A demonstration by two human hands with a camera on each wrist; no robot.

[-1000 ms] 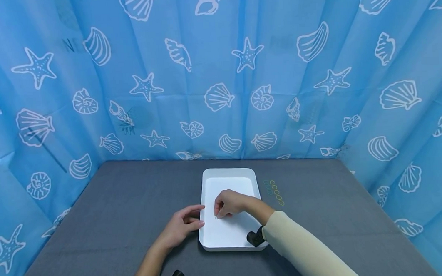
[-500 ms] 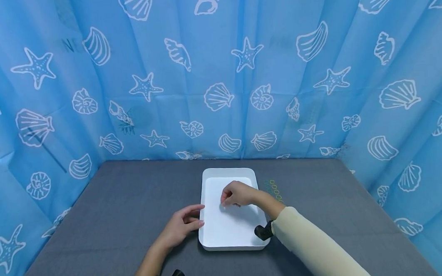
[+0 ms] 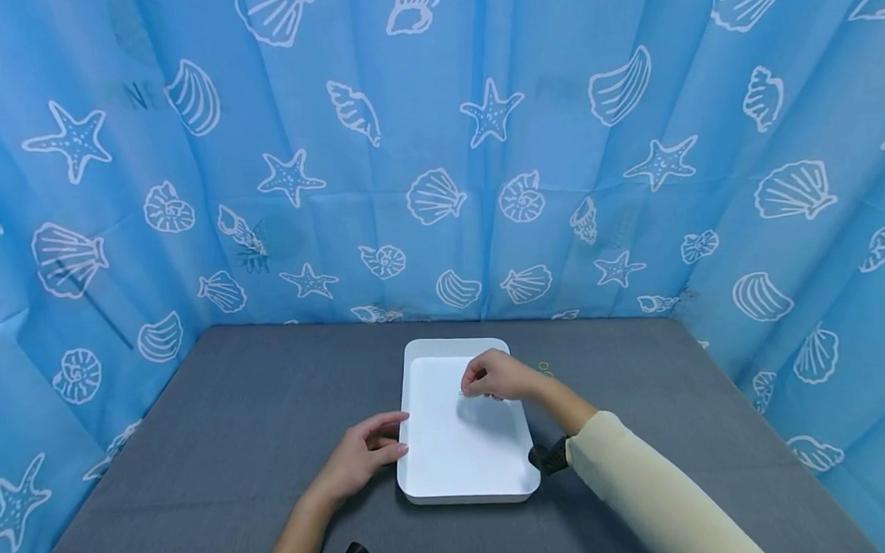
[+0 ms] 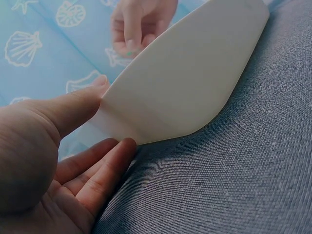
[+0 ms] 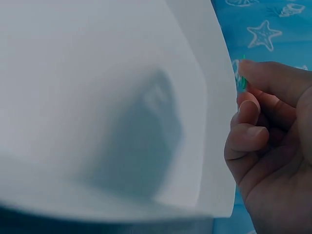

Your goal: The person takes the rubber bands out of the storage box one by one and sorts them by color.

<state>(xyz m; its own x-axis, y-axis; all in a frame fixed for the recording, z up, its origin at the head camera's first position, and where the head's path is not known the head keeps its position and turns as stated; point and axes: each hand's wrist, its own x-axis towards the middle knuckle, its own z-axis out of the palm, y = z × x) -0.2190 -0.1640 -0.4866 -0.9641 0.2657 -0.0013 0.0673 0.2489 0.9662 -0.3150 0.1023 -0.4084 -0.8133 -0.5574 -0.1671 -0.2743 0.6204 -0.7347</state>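
Note:
A shallow white tray (image 3: pixel 452 464) lies on the table. My left hand (image 3: pixel 362 456) holds its left wall; in the left wrist view the thumb is on the rim and the fingertips are at the wall's lower edge. Over the tray's far right part, my right hand (image 3: pixel 502 374) pinches a tiny green piece (image 5: pixel 243 78) between thumb and index finger. It shows as a thin green sliver, perhaps a small ring seen edge-on. The right hand's other fingers are curled. Its shadow falls on the tray floor.
Small yellow rings (image 3: pixel 543 367) lie on the grey tablecloth (image 3: pixel 629 400) to the tray's right, mostly hidden behind my right hand and forearm. A blue curtain (image 3: pixel 435 143) with white shell prints hangs around the back and sides.
My right hand has moved right and away from me, from low over the tray's middle to above its far right part, covering most of the rings. The left hand has stayed put.

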